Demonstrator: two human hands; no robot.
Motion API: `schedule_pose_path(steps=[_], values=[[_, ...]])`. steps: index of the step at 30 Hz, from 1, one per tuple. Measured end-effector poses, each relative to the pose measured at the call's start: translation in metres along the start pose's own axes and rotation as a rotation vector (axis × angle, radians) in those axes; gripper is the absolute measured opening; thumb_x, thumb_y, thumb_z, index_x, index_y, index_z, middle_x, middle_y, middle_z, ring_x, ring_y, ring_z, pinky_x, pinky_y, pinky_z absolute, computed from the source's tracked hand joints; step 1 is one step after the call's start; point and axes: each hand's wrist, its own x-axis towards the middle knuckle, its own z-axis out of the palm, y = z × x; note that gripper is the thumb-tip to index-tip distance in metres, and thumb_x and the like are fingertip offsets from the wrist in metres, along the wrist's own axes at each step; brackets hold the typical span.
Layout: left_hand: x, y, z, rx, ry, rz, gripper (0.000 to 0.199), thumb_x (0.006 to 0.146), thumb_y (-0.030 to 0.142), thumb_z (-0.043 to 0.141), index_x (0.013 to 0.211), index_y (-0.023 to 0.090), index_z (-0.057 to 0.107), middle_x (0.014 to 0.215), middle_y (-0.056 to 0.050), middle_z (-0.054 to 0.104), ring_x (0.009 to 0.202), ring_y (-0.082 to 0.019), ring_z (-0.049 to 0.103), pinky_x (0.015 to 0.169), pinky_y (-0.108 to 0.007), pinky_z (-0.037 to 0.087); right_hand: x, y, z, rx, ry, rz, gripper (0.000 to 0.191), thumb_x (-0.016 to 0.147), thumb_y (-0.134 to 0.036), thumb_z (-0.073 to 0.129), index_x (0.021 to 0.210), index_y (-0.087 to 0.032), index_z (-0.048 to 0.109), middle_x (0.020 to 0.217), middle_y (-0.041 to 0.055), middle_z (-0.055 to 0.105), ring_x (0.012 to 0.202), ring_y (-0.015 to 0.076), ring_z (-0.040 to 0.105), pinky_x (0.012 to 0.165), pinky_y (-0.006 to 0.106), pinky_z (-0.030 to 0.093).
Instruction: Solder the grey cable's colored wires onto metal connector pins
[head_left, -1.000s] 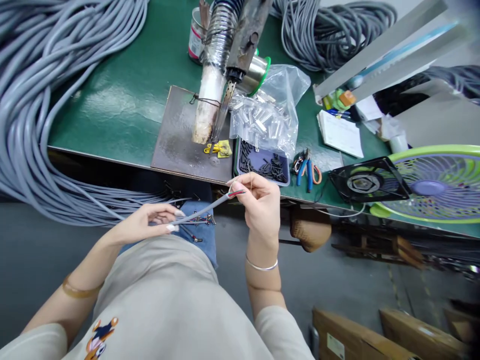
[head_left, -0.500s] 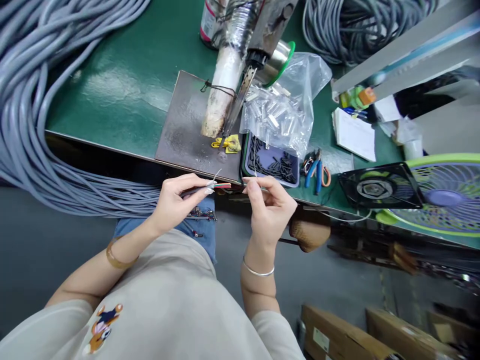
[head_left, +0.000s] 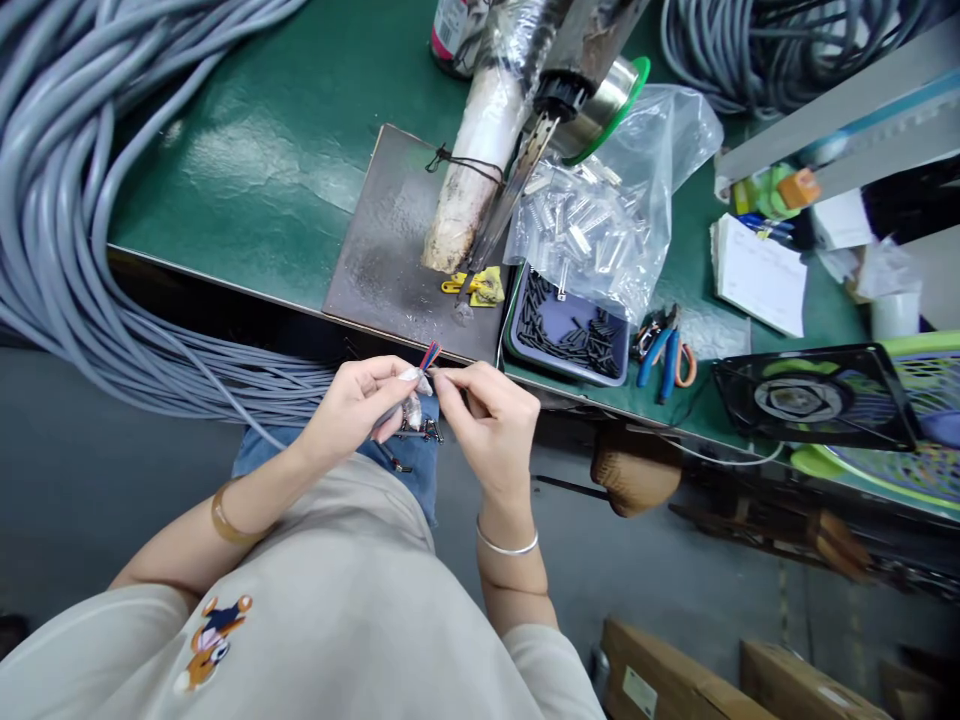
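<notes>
My left hand [head_left: 351, 408] pinches the end of a grey cable, its fingertips wrapped in whitish tape. Red and blue wires [head_left: 430, 355] stick up from between the fingertips. Right beside them, my right hand [head_left: 489, 422] is closed, thumb against forefinger, at the wires' base; whatever it pinches is too small to make out. Below the hands, several cable ends with metal connectors [head_left: 429, 430] lie by my lap. Beyond the hands, a purple tray [head_left: 570, 372] holds short black tubes.
A soldering iron [head_left: 517, 190] leans down over a dark board [head_left: 367, 255], its tip near a yellow piece [head_left: 487, 287]. A bag of clear parts [head_left: 637, 220], pliers [head_left: 666, 360] and a fan [head_left: 810, 395] lie rightward. Grey cable coils [head_left: 45, 200] fill the left.
My right hand has moved left from near the tray to meet the left hand. The wires, earlier pointing right, now point upward. The camera view has shifted slightly.
</notes>
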Motion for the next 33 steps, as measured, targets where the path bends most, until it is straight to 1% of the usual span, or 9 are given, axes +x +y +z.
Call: schedule_pose_path(steps=[2,6,7,9,12,20,24,28,33], values=[[-0.001,0.002,-0.001,0.007,0.003,-0.004,0.041,0.084,0.049,0.076,0.08,0.01,0.064,0.051,0.004,0.052,0.035,-0.003,0.039,0.037,-0.015,0.024,0.0,-0.001,0.0,0.011,-0.028,0.024,0.014,0.095,-0.018,0.063,0.086,-0.018,0.074,0.074,0.0005,0.067,0.061,0.0089,0.052,0.057,0.026,0.039],[-0.002,0.002,-0.002,0.051,-0.015,-0.03,0.04,0.087,0.048,0.074,0.083,0.009,0.065,0.055,0.001,0.057,0.035,-0.002,0.04,0.039,-0.015,0.024,0.005,-0.001,-0.007,0.107,0.147,0.181,0.013,0.093,-0.021,0.064,0.092,-0.019,0.077,0.075,-0.0004,0.062,0.054,0.0063,0.039,0.049,0.026,0.029],[-0.002,0.002,-0.002,0.061,-0.022,-0.034,0.04,0.088,0.048,0.073,0.083,0.008,0.065,0.056,0.001,0.058,0.035,-0.002,0.04,0.039,-0.015,0.025,0.006,-0.001,-0.008,0.142,0.143,0.211,0.012,0.092,-0.021,0.065,0.094,-0.019,0.077,0.076,-0.0004,0.061,0.052,0.0055,0.035,0.047,0.025,0.026],[-0.002,0.001,-0.002,0.074,-0.032,-0.037,0.04,0.088,0.048,0.073,0.082,0.009,0.064,0.056,0.001,0.058,0.036,-0.002,0.04,0.039,-0.015,0.024,0.009,0.0,-0.009,0.207,0.069,0.246,0.011,0.09,-0.022,0.067,0.093,-0.019,0.078,0.077,-0.0007,0.06,0.05,0.004,0.03,0.045,0.025,0.02],[-0.001,0.002,-0.002,0.097,-0.041,-0.038,0.04,0.089,0.047,0.072,0.079,0.009,0.063,0.056,0.002,0.056,0.036,-0.001,0.039,0.038,-0.015,0.023,0.011,0.002,-0.007,0.262,-0.001,0.263,0.009,0.088,-0.022,0.068,0.087,-0.018,0.076,0.077,-0.0008,0.059,0.049,0.0029,0.029,0.044,0.025,0.017],[-0.001,0.005,0.0,0.155,-0.061,-0.031,0.038,0.09,0.043,0.071,0.074,0.01,0.061,0.053,0.004,0.051,0.036,-0.001,0.039,0.038,-0.014,0.025,0.013,0.002,-0.004,0.263,0.0,0.264,0.01,0.086,-0.018,0.066,0.08,-0.016,0.073,0.073,-0.0019,0.057,0.048,0.0019,0.028,0.044,0.024,0.016],[0.0,0.002,-0.001,0.136,-0.042,-0.03,0.038,0.09,0.044,0.072,0.078,0.01,0.062,0.053,0.004,0.051,0.036,-0.002,0.039,0.038,-0.014,0.024,0.013,0.003,-0.005,0.268,-0.012,0.304,0.009,0.084,-0.018,0.066,0.077,-0.015,0.071,0.072,-0.0028,0.054,0.048,0.0014,0.027,0.045,0.024,0.016],[0.0,0.003,-0.004,0.06,-0.047,-0.06,0.04,0.088,0.048,0.073,0.08,0.01,0.062,0.056,0.002,0.057,0.034,-0.002,0.038,0.036,-0.015,0.022,0.012,0.005,-0.006,0.319,-0.042,0.355,0.01,0.083,-0.02,0.066,0.077,-0.015,0.073,0.072,-0.0028,0.055,0.047,0.0012,0.025,0.044,0.024,0.014],[0.001,0.006,-0.004,0.034,-0.066,-0.105,0.042,0.086,0.051,0.073,0.078,0.011,0.061,0.059,-0.001,0.063,0.034,-0.002,0.037,0.036,-0.017,0.018,0.012,0.004,-0.006,0.33,-0.033,0.358,0.011,0.083,-0.022,0.067,0.077,-0.016,0.073,0.071,-0.0026,0.056,0.047,0.0016,0.024,0.044,0.024,0.013]])
